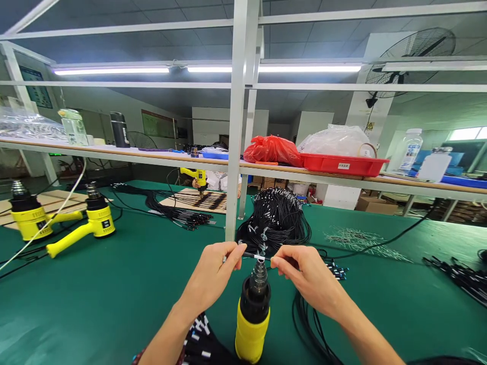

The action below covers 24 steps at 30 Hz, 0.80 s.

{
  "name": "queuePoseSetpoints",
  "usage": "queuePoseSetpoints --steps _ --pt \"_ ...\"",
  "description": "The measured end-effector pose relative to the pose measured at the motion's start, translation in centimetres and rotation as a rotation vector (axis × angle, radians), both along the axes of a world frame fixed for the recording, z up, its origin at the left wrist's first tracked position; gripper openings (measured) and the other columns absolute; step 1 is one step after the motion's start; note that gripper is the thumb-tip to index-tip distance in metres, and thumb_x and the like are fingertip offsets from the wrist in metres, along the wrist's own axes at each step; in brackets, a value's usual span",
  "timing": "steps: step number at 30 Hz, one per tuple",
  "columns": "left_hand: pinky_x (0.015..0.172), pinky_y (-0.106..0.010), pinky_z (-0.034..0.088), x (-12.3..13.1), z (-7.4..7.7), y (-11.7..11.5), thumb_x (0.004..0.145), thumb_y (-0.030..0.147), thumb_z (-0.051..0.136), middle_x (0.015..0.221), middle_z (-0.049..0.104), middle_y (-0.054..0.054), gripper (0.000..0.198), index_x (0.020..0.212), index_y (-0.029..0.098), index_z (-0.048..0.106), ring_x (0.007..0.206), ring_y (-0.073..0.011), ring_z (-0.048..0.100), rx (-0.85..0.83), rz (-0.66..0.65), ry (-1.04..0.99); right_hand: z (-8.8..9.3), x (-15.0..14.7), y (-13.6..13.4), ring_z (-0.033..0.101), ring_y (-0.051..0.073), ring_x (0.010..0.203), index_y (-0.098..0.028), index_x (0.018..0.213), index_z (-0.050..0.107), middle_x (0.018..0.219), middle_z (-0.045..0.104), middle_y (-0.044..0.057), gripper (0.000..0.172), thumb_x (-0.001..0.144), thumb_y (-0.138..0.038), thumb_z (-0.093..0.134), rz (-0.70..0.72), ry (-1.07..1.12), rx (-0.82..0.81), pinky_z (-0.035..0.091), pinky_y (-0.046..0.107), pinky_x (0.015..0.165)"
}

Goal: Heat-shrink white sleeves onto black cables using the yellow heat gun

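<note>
My left hand (215, 271) pinches one side of a thin black cable (249, 254) between thumb and forefinger. On the other side, my right hand (310, 276) pinches the same cable. A small white sleeve (259, 257) on the stretched part lies just over the metal nozzle of an upright yellow and black heat gun (252, 324); whether they touch I cannot tell. Beneath my left forearm is a bunch of black cables with white bands (200, 337). Loops of black cable (310, 324) lie below my right hand.
Behind my hands a large heap of black cables (279, 218) rests on the green table (152, 304). Two more yellow heat guns (101, 220) stand at left. A white post (234, 126) rises ahead, and a shelf (182, 158) crosses above the table. Thin clippings (365, 243) lie right.
</note>
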<state>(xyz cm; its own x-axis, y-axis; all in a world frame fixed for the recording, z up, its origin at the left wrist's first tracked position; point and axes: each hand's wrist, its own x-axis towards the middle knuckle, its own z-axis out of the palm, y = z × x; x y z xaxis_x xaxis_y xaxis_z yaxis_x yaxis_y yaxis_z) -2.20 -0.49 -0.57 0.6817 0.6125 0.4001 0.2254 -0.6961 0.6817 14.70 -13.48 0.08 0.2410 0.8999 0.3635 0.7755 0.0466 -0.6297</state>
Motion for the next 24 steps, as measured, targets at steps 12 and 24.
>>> queuePoseSetpoints --steps 12,24 --pt "0.074 -0.030 0.039 -0.8 -0.2 0.5 0.097 0.042 0.037 0.085 0.063 -0.001 0.032 0.086 0.021 0.058 0.082 -0.0183 0.055 0.017 0.034 0.033 -1.9 3.0 -0.7 0.056 0.015 0.057 -0.017 0.077 0.068 0.063 0.064 0.002 0.035 0.089 -0.045 0.050 -0.150 0.165 0.058 0.042 0.025 0.051" --pt "0.088 -0.033 0.041 -6.3 -15.5 4.0 0.066 0.008 0.057 0.096 0.069 -0.002 0.026 0.087 0.022 0.065 0.097 -0.0217 0.060 -0.032 0.034 0.755 -12.2 14.2 -9.3 0.067 0.037 0.098 -0.017 0.089 0.069 0.095 0.074 0.017 0.054 0.052 -0.057 0.071 -0.771 0.767 0.066 0.061 0.043 0.075"
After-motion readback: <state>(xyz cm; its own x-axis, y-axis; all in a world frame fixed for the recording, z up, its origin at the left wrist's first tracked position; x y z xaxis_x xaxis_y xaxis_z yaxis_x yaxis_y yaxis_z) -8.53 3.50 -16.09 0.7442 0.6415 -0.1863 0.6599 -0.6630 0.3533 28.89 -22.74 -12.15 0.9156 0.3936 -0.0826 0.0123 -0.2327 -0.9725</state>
